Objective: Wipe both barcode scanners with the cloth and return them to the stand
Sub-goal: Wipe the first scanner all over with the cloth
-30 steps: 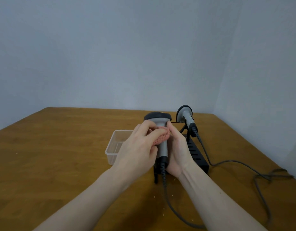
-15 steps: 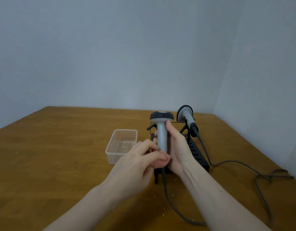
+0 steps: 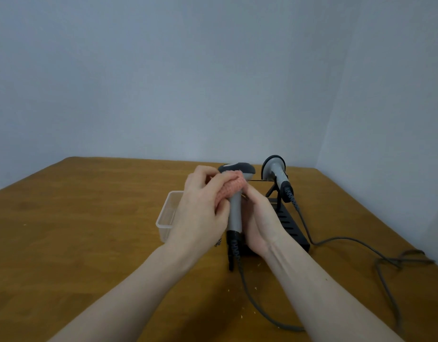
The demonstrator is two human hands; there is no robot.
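Table (image 3: 89, 218): wood, carries all.
Stand (image 3: 290, 225): black; one scanner (image 3: 277, 175) docked.
Tub (image 3: 167, 218): clear, left of the hands.
Held scanner (image 3: 235, 213): upright in front of the stand, gripped by the right hand (image 3: 258, 223).
Left hand (image 3: 203, 213): curled, pressing the cloth (image 3: 231, 190) under the head. Advice: wrap it fully, twist while wiping, mind the cable (image 3: 252, 299).

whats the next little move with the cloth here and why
Probably slide the pink cloth down the held scanner. The left hand presses it just under the head, the right hand steadies the handle, whose grey lower part is bare. The other scanner sits on the stand.
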